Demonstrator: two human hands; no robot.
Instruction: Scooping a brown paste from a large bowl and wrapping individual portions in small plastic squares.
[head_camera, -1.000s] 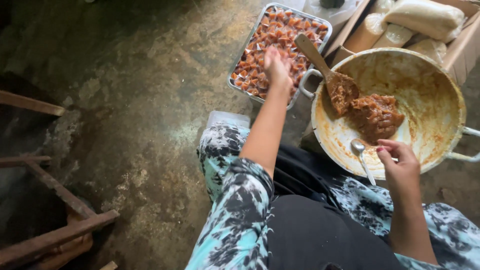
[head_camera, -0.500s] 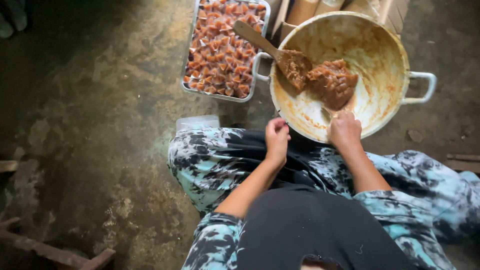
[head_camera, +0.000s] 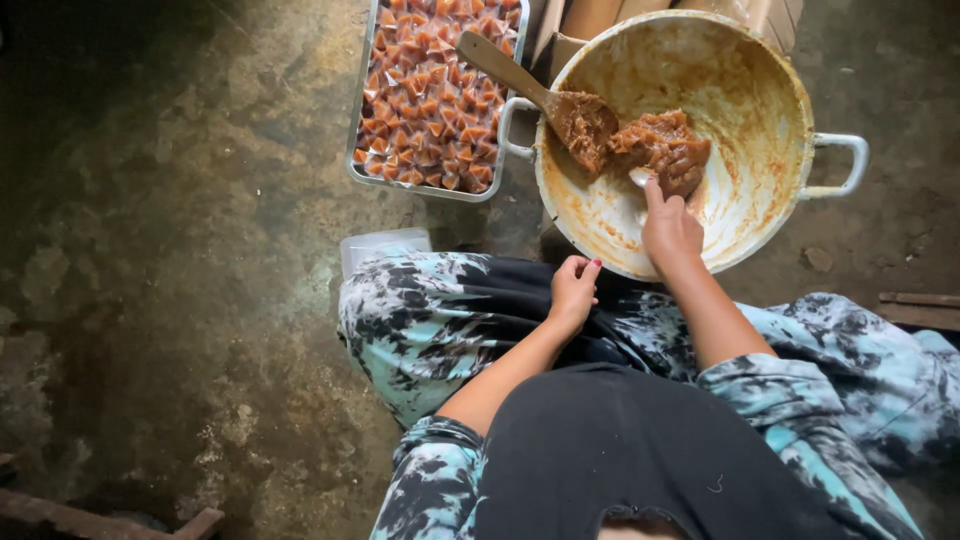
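The right hand (head_camera: 668, 228) grips a spoon (head_camera: 640, 180) in the pan's (head_camera: 760, 80) paste (head_camera: 660, 148); the left hand (head_camera: 573, 290), loosely curled, is empty. The tray (head_camera: 366, 100) left of the pan is nearly full of wrapped pieces (head_camera: 430, 100); little paste remains.

One head-worn camera looks steeply down, close over the lap.

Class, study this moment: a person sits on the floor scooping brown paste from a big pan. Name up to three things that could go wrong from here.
1. The right hand digs a spoon into the sticky brown paste; a lump could drop on the patterned trousers.
2. The wooden paddle leans on the pan rim over the tray of wrapped pieces; a nudge may tip it onto them.
3. Tray and pan sit on the grimy floor, so dirt could possibly get in.
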